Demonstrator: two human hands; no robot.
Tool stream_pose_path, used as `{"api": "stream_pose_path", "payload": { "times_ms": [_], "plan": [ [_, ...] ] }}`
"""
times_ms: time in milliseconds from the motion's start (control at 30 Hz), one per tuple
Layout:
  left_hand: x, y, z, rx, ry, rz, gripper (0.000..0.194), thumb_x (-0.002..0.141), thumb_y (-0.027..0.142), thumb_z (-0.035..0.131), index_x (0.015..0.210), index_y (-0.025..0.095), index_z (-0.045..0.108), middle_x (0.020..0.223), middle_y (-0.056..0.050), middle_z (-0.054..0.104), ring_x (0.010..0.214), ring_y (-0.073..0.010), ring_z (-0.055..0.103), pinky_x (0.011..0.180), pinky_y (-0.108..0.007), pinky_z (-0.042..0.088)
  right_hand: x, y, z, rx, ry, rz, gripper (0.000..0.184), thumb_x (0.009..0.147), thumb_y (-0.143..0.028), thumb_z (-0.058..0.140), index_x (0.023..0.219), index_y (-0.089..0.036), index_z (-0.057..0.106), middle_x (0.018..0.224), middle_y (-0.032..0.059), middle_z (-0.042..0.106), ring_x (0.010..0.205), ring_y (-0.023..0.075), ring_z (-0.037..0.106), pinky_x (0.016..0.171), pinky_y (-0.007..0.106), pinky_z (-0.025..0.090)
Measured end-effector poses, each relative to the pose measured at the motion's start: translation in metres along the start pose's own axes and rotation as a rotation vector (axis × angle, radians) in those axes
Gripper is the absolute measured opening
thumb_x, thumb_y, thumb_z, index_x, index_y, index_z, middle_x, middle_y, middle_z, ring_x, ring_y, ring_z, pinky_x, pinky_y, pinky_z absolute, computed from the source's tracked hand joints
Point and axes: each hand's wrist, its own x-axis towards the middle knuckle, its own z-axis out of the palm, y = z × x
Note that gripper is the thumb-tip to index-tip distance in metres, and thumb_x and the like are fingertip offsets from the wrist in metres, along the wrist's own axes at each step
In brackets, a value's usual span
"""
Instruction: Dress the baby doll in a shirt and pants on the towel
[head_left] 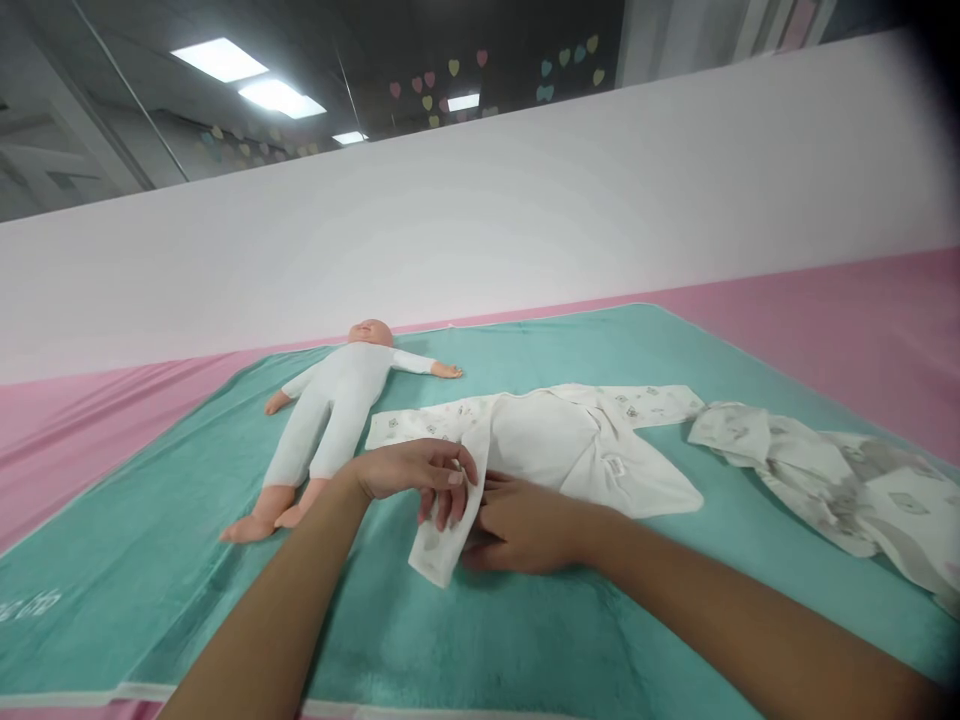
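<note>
A white baby shirt with small grey prints lies opened out on a teal towel, its long sleeves spread to both sides. My left hand is closed on the edge of the shirt's near-left front flap, thumb and bent fingers at the cloth. The raised flap hangs down between my hands. Right beside it, my right hand is bent around the same flap from the inner side, its fingertips partly hidden by the fabric. A baby doll in a white body lies on its back to the left, apart from both hands.
The teal towel covers a pink surface. At the right lies a crumpled printed garment, close to the shirt's right sleeve. A white wall rises behind, with dark glass bearing heart stickers above it.
</note>
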Motion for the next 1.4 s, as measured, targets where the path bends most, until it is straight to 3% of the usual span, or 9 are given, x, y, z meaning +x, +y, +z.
{"api": "stream_pose_path", "payload": {
  "times_ms": [100,300,433,533,700,867,1100,1233,1400],
  "plan": [
    [0.002,-0.002,-0.001,-0.073,0.126,0.071,0.023,0.085,0.036,0.055,0.096,0.015,0.055,0.09,-0.012,0.068,0.072,-0.0191,0.066,0.058,-0.028,0.05,-0.001,-0.005,-0.003,0.202,-0.133,0.064,0.039,0.084,-0.045,0.054,0.115,-0.024,0.062,0.115,0.0029,0.064,0.108,0.0199,0.055,0.095,0.032,0.04],
    [0.021,-0.02,-0.005,-0.158,0.619,0.256,0.022,0.083,0.038,0.054,0.082,0.016,0.054,0.096,-0.01,0.065,0.08,-0.0195,0.064,0.063,-0.029,0.049,-0.006,0.003,-0.019,0.595,-0.331,0.162,0.036,0.085,-0.041,0.055,0.117,-0.026,0.063,0.121,-0.0006,0.062,0.112,0.0169,0.056,0.099,0.027,0.037],
    [0.035,-0.027,-0.002,0.125,0.946,0.239,0.019,0.08,0.035,0.053,0.085,0.017,0.058,0.097,-0.007,0.065,0.085,-0.0193,0.06,0.069,-0.031,0.048,-0.011,-0.003,-0.035,0.742,-0.389,0.139,0.032,0.085,-0.035,0.056,0.115,-0.026,0.064,0.122,-0.0025,0.061,0.118,0.0152,0.052,0.106,0.026,0.031],
    [0.039,-0.025,0.003,0.446,1.093,0.202,0.019,0.084,0.031,0.046,0.094,0.021,0.058,0.11,-0.004,0.062,0.096,-0.0186,0.056,0.082,-0.032,0.046,-0.015,-0.004,-0.039,0.943,-0.354,0.192,0.032,0.084,-0.037,0.057,0.111,-0.023,0.066,0.119,0.0011,0.063,0.114,0.0173,0.056,0.102,0.029,0.038],
    [0.038,-0.029,0.003,0.963,1.058,0.154,0.021,0.083,0.021,0.044,0.101,0.022,0.057,0.112,-0.005,0.059,0.108,-0.0229,0.05,0.094,-0.039,0.039,-0.014,0.021,-0.026,0.933,0.054,0.429,0.037,0.087,-0.044,0.05,0.103,-0.016,0.065,0.107,0.0095,0.067,0.096,0.0205,0.064,0.078,0.032,0.053],
    [0.034,-0.044,-0.011,1.117,1.004,0.076,0.042,0.072,0.005,0.042,0.107,0.021,0.056,0.119,-0.006,0.056,0.114,-0.0241,0.047,0.092,-0.038,0.041,-0.009,0.037,-0.012,0.249,0.435,0.479,0.026,0.088,-0.036,0.047,0.101,-0.021,0.063,0.105,0.006,0.064,0.09,0.0186,0.061,0.078,0.036,0.051],
    [0.026,-0.058,-0.036,0.976,1.095,-0.19,0.031,0.079,0.017,0.042,0.107,0.017,0.055,0.114,-0.009,0.059,0.107,-0.0232,0.053,0.089,-0.035,0.041,-0.006,0.027,0.0,-0.154,0.251,0.151,0.039,0.092,-0.036,0.043,0.126,-0.02,0.052,0.14,0.007,0.044,0.131,0.0216,0.035,0.108,0.041,0.028],
    [0.018,-0.044,-0.034,0.953,1.219,-0.297,0.02,0.078,0.023,0.043,0.092,0.018,0.057,0.1,-0.01,0.062,0.093,-0.0261,0.057,0.075,-0.035,0.043,-0.006,0.026,0.002,-0.148,0.186,0.097,0.035,0.093,-0.035,0.041,0.122,-0.024,0.057,0.134,0.0038,0.052,0.124,0.0195,0.045,0.108,0.041,0.026],
    [0.012,-0.023,-0.021,0.835,0.961,-0.408,0.027,0.075,0.041,0.05,0.059,0.019,0.051,0.065,-0.004,0.059,0.063,-0.0201,0.054,0.055,-0.028,0.036,-0.007,0.032,-0.002,-0.124,0.238,0.149,0.037,0.094,-0.037,0.038,0.124,-0.022,0.056,0.134,0.0052,0.051,0.124,0.0194,0.044,0.105,0.037,0.031]
  ]
}}
